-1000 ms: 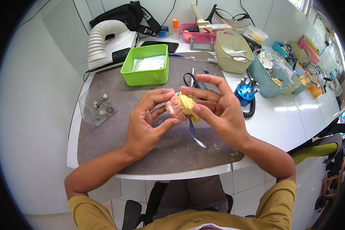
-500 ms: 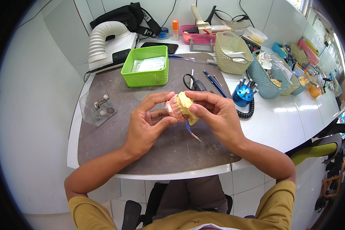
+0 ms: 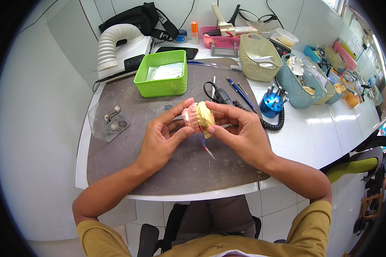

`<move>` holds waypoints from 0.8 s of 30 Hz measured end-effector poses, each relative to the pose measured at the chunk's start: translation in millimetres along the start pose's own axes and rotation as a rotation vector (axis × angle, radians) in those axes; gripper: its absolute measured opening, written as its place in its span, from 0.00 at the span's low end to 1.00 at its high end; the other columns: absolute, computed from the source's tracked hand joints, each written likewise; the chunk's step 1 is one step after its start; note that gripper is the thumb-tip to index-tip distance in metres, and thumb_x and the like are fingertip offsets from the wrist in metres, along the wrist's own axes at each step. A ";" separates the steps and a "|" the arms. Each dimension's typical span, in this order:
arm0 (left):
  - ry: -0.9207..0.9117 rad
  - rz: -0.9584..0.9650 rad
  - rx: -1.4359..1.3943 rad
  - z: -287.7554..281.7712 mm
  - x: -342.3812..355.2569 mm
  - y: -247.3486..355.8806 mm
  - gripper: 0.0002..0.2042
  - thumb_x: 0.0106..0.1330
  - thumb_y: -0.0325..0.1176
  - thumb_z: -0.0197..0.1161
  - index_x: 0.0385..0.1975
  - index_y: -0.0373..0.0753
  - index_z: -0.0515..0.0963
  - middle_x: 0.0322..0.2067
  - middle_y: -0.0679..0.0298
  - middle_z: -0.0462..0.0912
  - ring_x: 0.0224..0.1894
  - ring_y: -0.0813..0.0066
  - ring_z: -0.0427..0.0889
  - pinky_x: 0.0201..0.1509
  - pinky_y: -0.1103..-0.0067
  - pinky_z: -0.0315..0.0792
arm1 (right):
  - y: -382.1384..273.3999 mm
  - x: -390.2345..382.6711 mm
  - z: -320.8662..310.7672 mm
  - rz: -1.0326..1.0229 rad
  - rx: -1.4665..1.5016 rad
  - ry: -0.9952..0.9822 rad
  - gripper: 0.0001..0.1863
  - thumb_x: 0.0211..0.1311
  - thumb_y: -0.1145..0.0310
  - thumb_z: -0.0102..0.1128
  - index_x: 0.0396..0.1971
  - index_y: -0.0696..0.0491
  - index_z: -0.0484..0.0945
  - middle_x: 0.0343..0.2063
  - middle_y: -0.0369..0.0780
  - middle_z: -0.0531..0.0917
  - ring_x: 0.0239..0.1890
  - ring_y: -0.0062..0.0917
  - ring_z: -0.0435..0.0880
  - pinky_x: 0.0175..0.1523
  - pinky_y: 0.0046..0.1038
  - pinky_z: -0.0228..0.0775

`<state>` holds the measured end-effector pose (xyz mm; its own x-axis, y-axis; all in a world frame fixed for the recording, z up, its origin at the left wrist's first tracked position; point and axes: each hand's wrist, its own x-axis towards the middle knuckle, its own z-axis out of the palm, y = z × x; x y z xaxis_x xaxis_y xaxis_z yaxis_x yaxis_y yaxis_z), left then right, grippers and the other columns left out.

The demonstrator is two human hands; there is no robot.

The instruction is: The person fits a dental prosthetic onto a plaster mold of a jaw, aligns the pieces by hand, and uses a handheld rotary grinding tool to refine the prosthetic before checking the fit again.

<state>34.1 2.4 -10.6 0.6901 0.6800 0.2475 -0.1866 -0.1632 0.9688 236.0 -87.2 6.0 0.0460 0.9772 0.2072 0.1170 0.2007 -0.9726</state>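
The left hand [image 3: 158, 139] holds the pink cast [image 3: 190, 116] between thumb and fingers, and the right hand [image 3: 246, 137] grips the yellow cast [image 3: 205, 115] in same manner. Both casts meet between the hands, above the mat [image 3: 180, 175], and a thin strip [image 3: 206, 148] hangs below them.

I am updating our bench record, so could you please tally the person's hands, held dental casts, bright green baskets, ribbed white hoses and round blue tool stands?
Hands: 2 (left hand, right hand)
Held dental casts: 2 (pink cast, yellow cast)
Bright green basket: 1
Ribbed white hose: 1
Round blue tool stand: 1
Total: 7
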 end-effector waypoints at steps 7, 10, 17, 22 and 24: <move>0.022 0.001 -0.141 4.9 -3.6 5.9 0.28 0.70 0.30 0.63 0.68 0.33 0.62 0.66 0.55 0.66 0.60 0.65 0.76 0.62 0.71 0.77 | -3.1 -3.6 2.2 -0.029 0.018 -0.005 0.26 0.62 0.76 0.66 0.61 0.56 0.72 0.46 0.42 0.83 0.46 0.21 0.84 0.51 0.23 0.80; 0.022 0.005 -0.131 2.7 -4.0 4.5 0.28 0.70 0.31 0.63 0.68 0.33 0.63 0.65 0.54 0.66 0.60 0.64 0.76 0.62 0.70 0.77 | -3.7 -4.4 4.2 -0.032 0.035 0.003 0.26 0.62 0.76 0.66 0.60 0.56 0.72 0.46 0.42 0.83 0.47 0.22 0.84 0.51 0.23 0.80; -0.006 0.019 -0.090 0.8 -3.0 5.2 0.31 0.69 0.35 0.64 0.70 0.35 0.61 0.66 0.57 0.67 0.59 0.69 0.77 0.58 0.73 0.78 | -1.3 -5.9 5.8 -0.058 0.055 0.025 0.25 0.62 0.77 0.66 0.59 0.56 0.73 0.45 0.42 0.83 0.47 0.22 0.84 0.51 0.23 0.80; -0.016 0.036 -0.084 -0.6 -3.4 4.3 0.32 0.68 0.35 0.65 0.69 0.34 0.60 0.66 0.55 0.67 0.60 0.68 0.76 0.58 0.74 0.78 | 1.5 -6.1 6.4 -0.086 0.060 0.015 0.25 0.62 0.76 0.66 0.59 0.56 0.73 0.45 0.41 0.83 0.47 0.22 0.84 0.50 0.23 0.81; 0.003 0.040 -0.072 0.6 -3.2 5.8 0.32 0.67 0.36 0.66 0.69 0.33 0.61 0.65 0.55 0.68 0.60 0.69 0.75 0.59 0.74 0.77 | 2.4 -6.6 6.0 -0.096 0.047 0.008 0.25 0.62 0.76 0.66 0.59 0.56 0.73 0.44 0.41 0.83 0.47 0.22 0.84 0.50 0.23 0.81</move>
<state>31.2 -1.1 -5.8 0.6788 0.6764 0.2857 -0.2639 -0.1384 0.9546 230.1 -92.7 1.7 0.0448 0.9529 0.3000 0.0747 0.2963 -0.9522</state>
